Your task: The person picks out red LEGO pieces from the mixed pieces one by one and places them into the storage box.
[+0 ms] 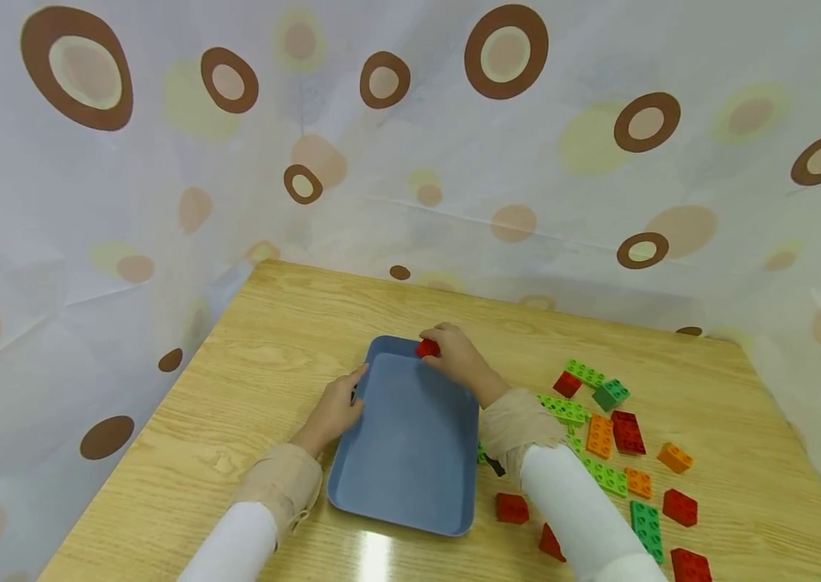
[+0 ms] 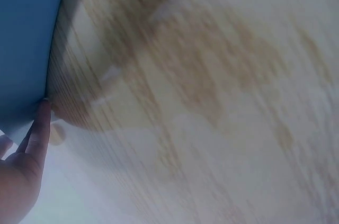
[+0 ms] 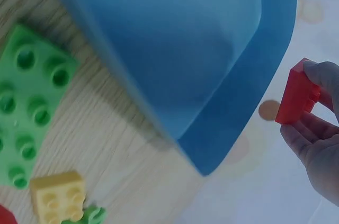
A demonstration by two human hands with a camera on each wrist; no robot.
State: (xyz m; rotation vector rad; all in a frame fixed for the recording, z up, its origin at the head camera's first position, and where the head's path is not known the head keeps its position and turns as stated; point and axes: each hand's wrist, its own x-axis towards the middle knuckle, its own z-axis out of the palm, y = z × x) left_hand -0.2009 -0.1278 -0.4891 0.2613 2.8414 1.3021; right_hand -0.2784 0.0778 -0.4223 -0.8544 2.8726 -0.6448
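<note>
The right hand (image 1: 460, 361) pinches a small red studded plastic brick (image 1: 427, 347) at the far right corner of a shallow, rectangular blue-grey tray (image 1: 410, 453), whose smooth floor shows between its walls. The left hand (image 1: 333, 411) grips the tray's left rim. Red, orange and green studded bricks (image 1: 600, 436) lie right of it on the pale wooden tabletop (image 1: 236, 388).

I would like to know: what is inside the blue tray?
In the blue tray, only its plain floor shows. The right hand holds a red brick at the far right corner, partly hiding it in the head view.
</note>
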